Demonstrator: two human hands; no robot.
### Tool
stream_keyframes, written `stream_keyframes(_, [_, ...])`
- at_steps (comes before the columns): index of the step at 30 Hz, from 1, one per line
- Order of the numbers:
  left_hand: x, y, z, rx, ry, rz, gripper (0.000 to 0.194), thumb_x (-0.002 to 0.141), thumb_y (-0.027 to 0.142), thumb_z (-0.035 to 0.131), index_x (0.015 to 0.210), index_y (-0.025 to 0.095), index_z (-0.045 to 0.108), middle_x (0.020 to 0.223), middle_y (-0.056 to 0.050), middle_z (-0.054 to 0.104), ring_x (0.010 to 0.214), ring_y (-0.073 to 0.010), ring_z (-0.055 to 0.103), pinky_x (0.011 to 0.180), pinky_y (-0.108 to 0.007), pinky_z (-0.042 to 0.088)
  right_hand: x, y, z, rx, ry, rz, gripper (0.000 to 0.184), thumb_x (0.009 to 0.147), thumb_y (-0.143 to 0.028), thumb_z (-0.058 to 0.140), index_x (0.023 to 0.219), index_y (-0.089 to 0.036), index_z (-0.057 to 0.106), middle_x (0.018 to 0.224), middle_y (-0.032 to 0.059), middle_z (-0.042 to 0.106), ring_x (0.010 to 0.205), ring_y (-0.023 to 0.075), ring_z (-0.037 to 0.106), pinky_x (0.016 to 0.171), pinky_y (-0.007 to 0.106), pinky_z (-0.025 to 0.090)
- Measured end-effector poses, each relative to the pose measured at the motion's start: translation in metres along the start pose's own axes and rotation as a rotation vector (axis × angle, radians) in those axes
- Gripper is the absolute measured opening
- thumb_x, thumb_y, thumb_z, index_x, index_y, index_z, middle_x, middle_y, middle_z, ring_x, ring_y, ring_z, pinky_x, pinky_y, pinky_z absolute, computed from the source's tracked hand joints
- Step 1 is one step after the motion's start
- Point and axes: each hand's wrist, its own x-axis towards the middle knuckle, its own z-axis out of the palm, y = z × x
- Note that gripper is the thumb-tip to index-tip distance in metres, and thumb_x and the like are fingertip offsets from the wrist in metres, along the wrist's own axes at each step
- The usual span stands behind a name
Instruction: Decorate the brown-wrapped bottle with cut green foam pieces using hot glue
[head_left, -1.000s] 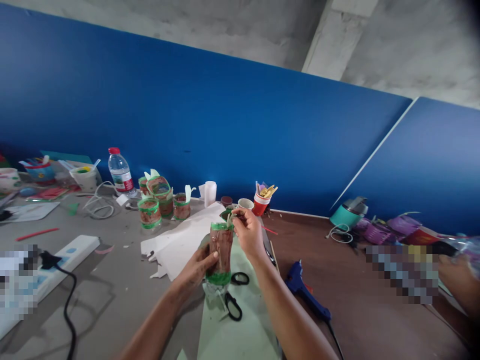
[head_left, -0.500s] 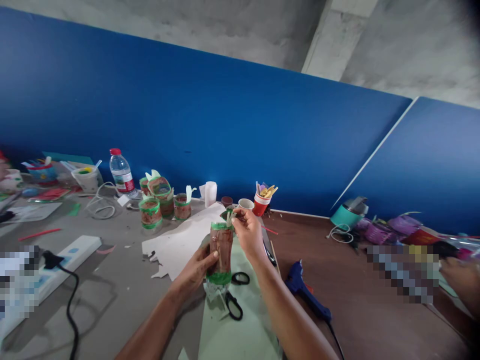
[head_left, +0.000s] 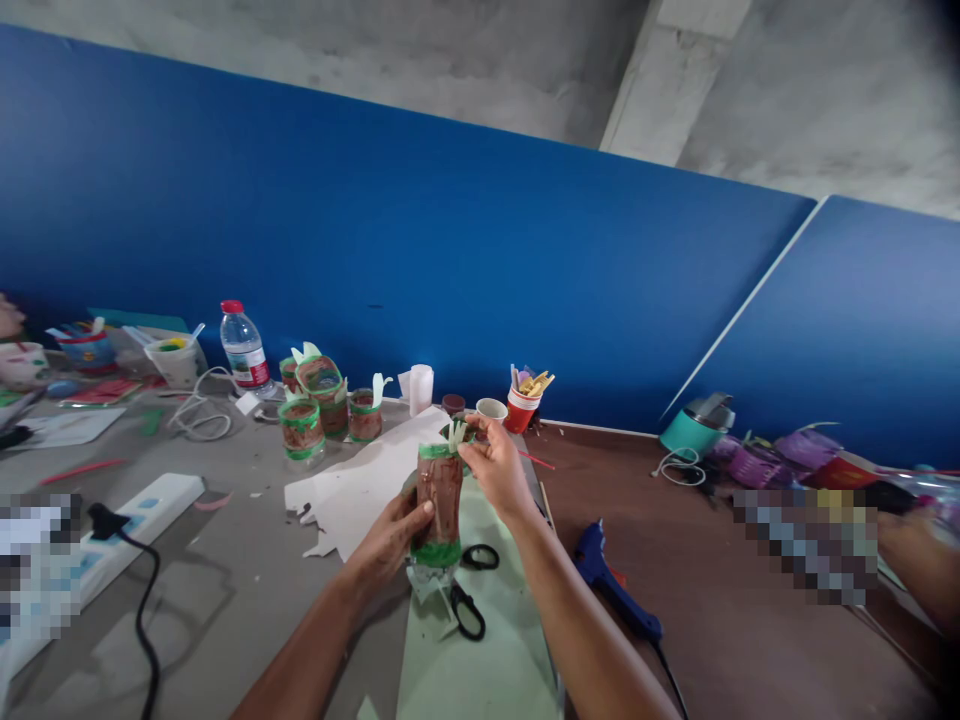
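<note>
My left hand (head_left: 394,535) is wrapped round a brown-painted plastic bottle (head_left: 439,500) with green bands at its top and bottom, held upright above a pale green paper sheet (head_left: 487,660). My right hand (head_left: 499,465) pinches a small pale green paper leaf (head_left: 456,434) at the bottle's top rim. Black-handled scissors (head_left: 469,605) lie on the green sheet just below the bottle. A blue glue gun (head_left: 611,580) rests on the brown table to the right of my right forearm.
Several similar brown-and-green jars (head_left: 322,405) stand behind, beside a water bottle (head_left: 244,350), white paper (head_left: 367,480), a red cup of sticks (head_left: 523,400) and a white cup (head_left: 491,408). A power strip (head_left: 112,535) lies left. Another person's hand (head_left: 919,565) shows at the right edge.
My right hand has shifted slightly left at the bottle's top, bringing the pale leaf piece onto the rim. The left hand keeps its grip; the view has tilted a little.
</note>
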Motion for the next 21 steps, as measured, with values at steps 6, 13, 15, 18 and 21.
stream_keyframes(6, [0.0, -0.001, -0.003, 0.022, 0.002, -0.02, 0.053, 0.068, 0.038, 0.078, 0.116, 0.017, 0.065, 0.123, -0.014, 0.065, 0.117, -0.0338, 0.057, 0.101, -0.043, 0.043, 0.0, 0.001, 0.001, -0.039, 0.002, -0.005, 0.04, 0.071, -0.023, 0.062, 0.109, -0.018, 0.053, 0.098, 0.0042, 0.061, 0.056, 0.0098, 0.054, 0.05, 0.023, 0.039])
stream_keyframes(13, [0.0, -0.001, -0.004, 0.04, -0.018, 0.004, 0.055, 0.072, 0.038, 0.076, 0.121, 0.018, 0.063, 0.126, -0.013, 0.063, 0.121, -0.0338, 0.054, 0.105, -0.044, 0.038, -0.005, -0.014, 0.001, 0.015, 0.037, 0.02, 0.035, 0.072, -0.025, 0.06, 0.106, -0.019, 0.053, 0.079, -0.0013, 0.058, 0.046, 0.0071, 0.04, 0.043, 0.021, 0.03])
stream_keyframes(15, [0.0, -0.001, -0.005, 0.047, -0.007, 0.012, 0.057, 0.071, 0.039, 0.075, 0.123, 0.019, 0.062, 0.126, -0.013, 0.063, 0.122, -0.0336, 0.053, 0.105, -0.043, 0.038, -0.006, -0.017, 0.001, 0.009, 0.084, 0.01, 0.033, 0.073, -0.025, 0.059, 0.105, -0.018, 0.054, 0.066, -0.0051, 0.052, 0.044, 0.0077, 0.037, 0.042, 0.021, 0.028])
stream_keyframes(18, [0.0, -0.002, -0.008, 0.07, 0.008, 0.025, 0.058, 0.074, 0.039, 0.073, 0.126, 0.019, 0.06, 0.129, -0.012, 0.061, 0.122, -0.0337, 0.052, 0.105, -0.043, 0.039, -0.009, -0.021, 0.003, -0.02, 0.143, -0.041, 0.023, 0.077, -0.025, 0.056, 0.099, -0.018, 0.056, 0.057, -0.0072, 0.045, 0.042, 0.0083, 0.035, 0.04, 0.021, 0.025])
stream_keyframes(21, [0.0, -0.003, -0.011, 0.095, 0.02, 0.047, 0.058, 0.076, 0.039, 0.071, 0.129, 0.019, 0.057, 0.13, -0.013, 0.06, 0.123, -0.034, 0.051, 0.104, -0.044, 0.039, -0.012, -0.02, 0.005, -0.072, 0.165, -0.152, 0.016, 0.083, -0.025, 0.05, 0.094, -0.018, 0.059, 0.062, -0.003, 0.053, 0.045, 0.0097, 0.041, 0.042, 0.022, 0.031])
